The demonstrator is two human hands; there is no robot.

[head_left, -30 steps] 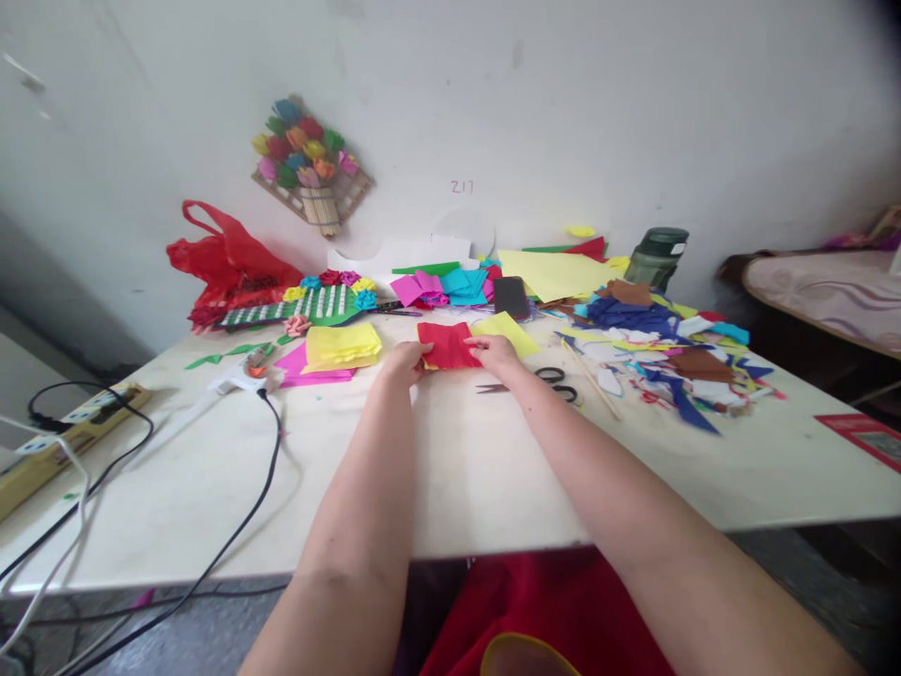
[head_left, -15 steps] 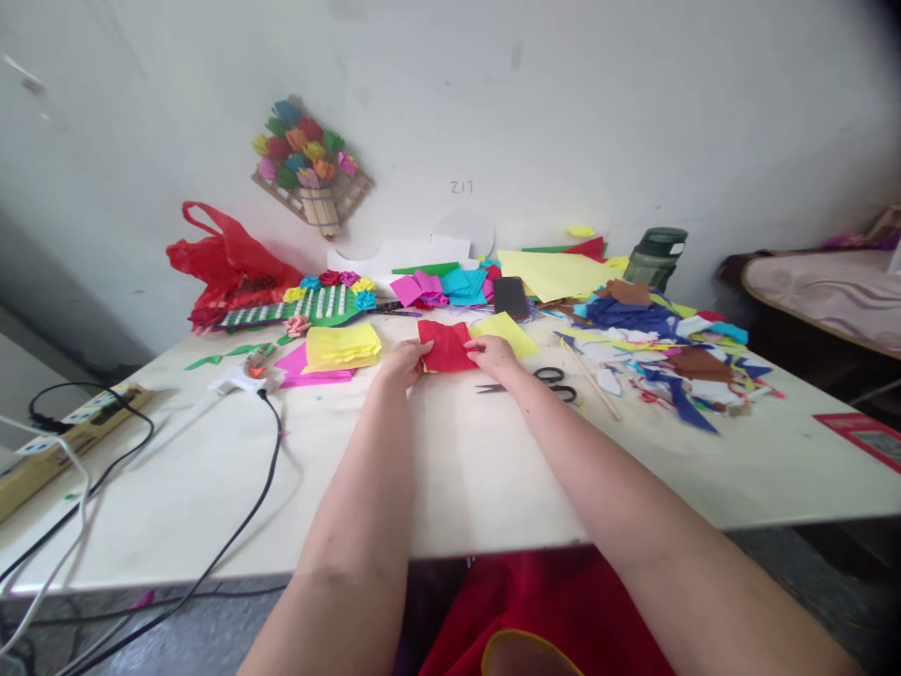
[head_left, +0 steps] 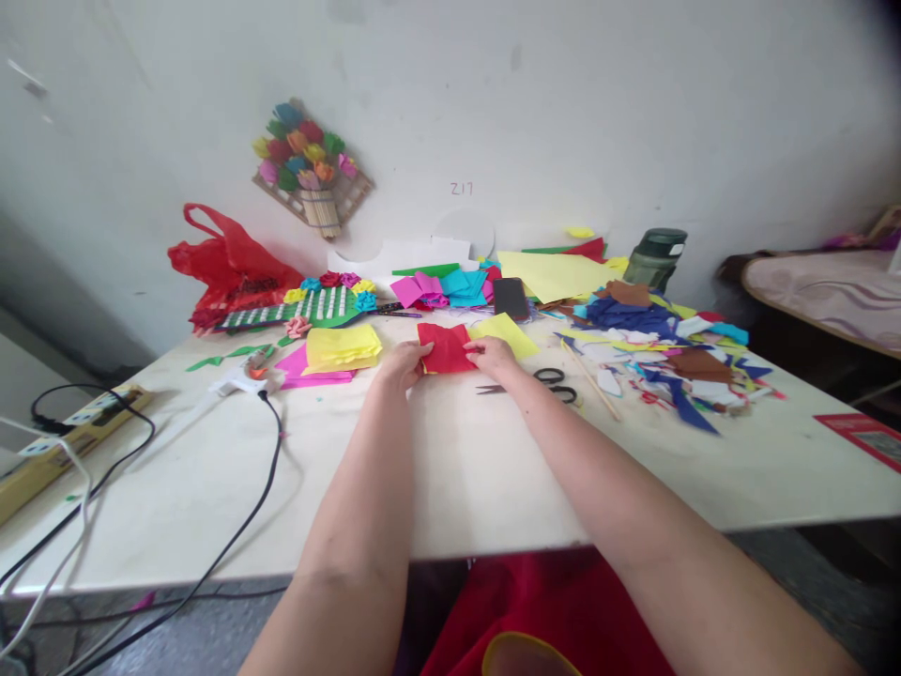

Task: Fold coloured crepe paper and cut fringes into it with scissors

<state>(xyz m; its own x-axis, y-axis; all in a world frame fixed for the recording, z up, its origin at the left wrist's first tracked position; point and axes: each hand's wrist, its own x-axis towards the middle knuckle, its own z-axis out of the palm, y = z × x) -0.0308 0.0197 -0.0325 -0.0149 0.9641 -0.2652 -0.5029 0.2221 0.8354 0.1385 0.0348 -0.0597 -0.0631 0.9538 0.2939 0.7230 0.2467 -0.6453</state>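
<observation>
A red paper piece (head_left: 446, 348) is stretched between my two hands at the middle of the table. My left hand (head_left: 406, 362) pinches its left edge, and my right hand (head_left: 491, 358) grips its right edge between thumb and fingers. Thin yellow shows along the red piece's left and bottom edges. Behind my right hand lies a yellow sheet (head_left: 505, 333). Black-handled scissors (head_left: 551, 383) rest just right of my right wrist, partly hidden by it. To the left of my left hand sits a stack of yellow paper (head_left: 343, 347) on pink sheets (head_left: 296, 368).
A glue gun (head_left: 243, 376) with a black cable lies left, near a power strip (head_left: 84, 432). Paper scraps (head_left: 676, 352) and a wooden stick (head_left: 591, 380) are on the right. A phone (head_left: 511, 299), coloured papers and a bottle (head_left: 656, 258) stand or lie at the back.
Both hands keep their hold on the red paper, with hardly any movement. Its top edge looks slightly lower and more bent.
</observation>
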